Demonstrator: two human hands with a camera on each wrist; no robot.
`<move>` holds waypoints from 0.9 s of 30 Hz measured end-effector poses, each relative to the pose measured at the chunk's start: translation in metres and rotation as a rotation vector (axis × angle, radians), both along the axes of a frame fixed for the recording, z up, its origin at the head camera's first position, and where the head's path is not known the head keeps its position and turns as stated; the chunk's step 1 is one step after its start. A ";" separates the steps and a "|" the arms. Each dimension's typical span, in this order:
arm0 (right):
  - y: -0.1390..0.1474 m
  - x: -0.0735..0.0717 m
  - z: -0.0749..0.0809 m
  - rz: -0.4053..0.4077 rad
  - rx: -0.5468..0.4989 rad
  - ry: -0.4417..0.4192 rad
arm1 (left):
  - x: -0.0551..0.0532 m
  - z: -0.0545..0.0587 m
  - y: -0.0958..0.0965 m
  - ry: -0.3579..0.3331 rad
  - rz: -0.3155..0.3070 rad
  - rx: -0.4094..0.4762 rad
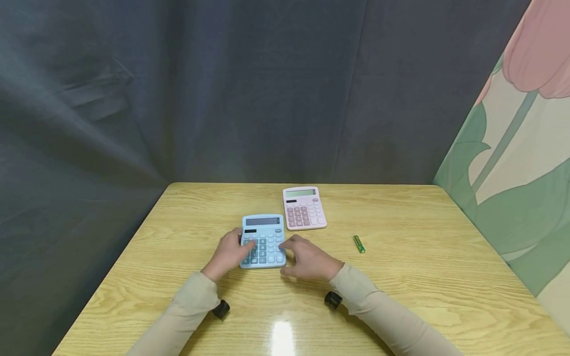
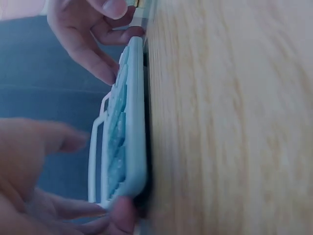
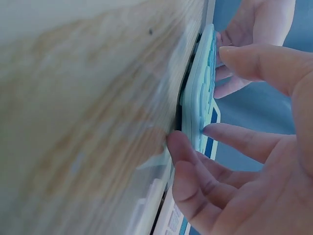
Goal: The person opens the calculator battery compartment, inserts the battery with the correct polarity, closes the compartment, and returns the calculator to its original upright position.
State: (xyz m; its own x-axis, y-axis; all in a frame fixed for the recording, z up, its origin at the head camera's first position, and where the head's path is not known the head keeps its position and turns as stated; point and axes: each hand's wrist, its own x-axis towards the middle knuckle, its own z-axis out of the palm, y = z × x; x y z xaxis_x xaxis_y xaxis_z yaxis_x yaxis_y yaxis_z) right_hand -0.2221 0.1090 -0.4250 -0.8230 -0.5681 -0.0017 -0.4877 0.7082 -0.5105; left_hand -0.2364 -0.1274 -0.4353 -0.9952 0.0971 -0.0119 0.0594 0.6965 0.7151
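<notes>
Got a light-blue rectangular plastic calculator [image 1: 267,242] in the frame's lower middle, on yellowish wood-grain tabletop [image 1: 436,257], touched but not gripped by pretty loosely spread left hand [image 1: 226,255] and right hand [image 1: 309,259].

Left arm [image 1: 180,314] and right arm [image 1: 385,316], sleeved, reach forward and converge. Left hand [image 1: 226,254]: left thumb [image 2: 61,137] extended toward the right hand [image 1: 309,259], spread from the left fingers [image 2: 73,208]. Right hand: right thumb [image 3: 259,59] and index finger [image 3: 244,138] parted, remaining fingers [image 3: 193,188] bent. The hands lie near each other, apart.
</notes>
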 end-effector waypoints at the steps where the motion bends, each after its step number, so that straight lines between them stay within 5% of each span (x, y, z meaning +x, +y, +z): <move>1: 0.000 0.000 0.000 0.004 -0.002 -0.001 | 0.003 0.002 0.000 -0.003 -0.018 -0.032; 6: 0.001 -0.002 -0.001 0.016 -0.011 -0.002 | 0.018 0.009 0.004 -0.043 -0.081 -0.186; 13: 0.002 -0.002 -0.001 0.022 -0.023 -0.021 | 0.027 0.012 0.009 -0.040 -0.079 -0.196; 27: 0.004 -0.001 0.001 0.030 -0.018 -0.013 | 0.002 0.010 0.001 -0.048 -0.071 -0.210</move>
State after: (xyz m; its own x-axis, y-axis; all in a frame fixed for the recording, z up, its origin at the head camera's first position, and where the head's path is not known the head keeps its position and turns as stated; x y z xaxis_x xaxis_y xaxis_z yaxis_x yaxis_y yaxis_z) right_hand -0.2228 0.1125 -0.4241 -0.8053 -0.5928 -0.0015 -0.5024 0.6838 -0.5292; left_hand -0.2343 -0.1259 -0.4255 -0.9837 0.1576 -0.0861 0.0834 0.8256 0.5580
